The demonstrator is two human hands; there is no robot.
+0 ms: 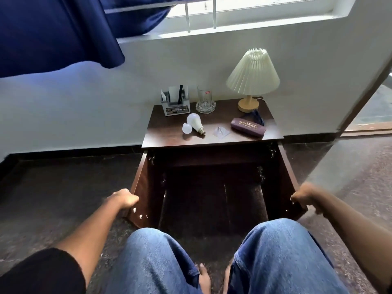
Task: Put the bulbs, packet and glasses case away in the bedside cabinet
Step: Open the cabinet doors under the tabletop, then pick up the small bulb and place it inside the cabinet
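Observation:
On the dark wooden bedside cabinet top (212, 139) lie a large white bulb (195, 122), a small white bulb (187, 128) touching it, a clear packet (221, 131) and a purple glasses case (248, 127). Both cabinet doors stand wide apart below the top. My left hand (125, 200) grips the edge of the left door (141, 187). My right hand (303, 197) grips the edge of the right door (287, 177). The cabinet inside (212, 198) is dark, and I see nothing stored in it.
A cream pleated lamp (252, 79), a glass on an ashtray (205, 100) and a pen holder (175, 102) stand at the back of the top. A blue curtain (53, 32) hangs upper left. My knees in jeans (212, 262) are just before the cabinet.

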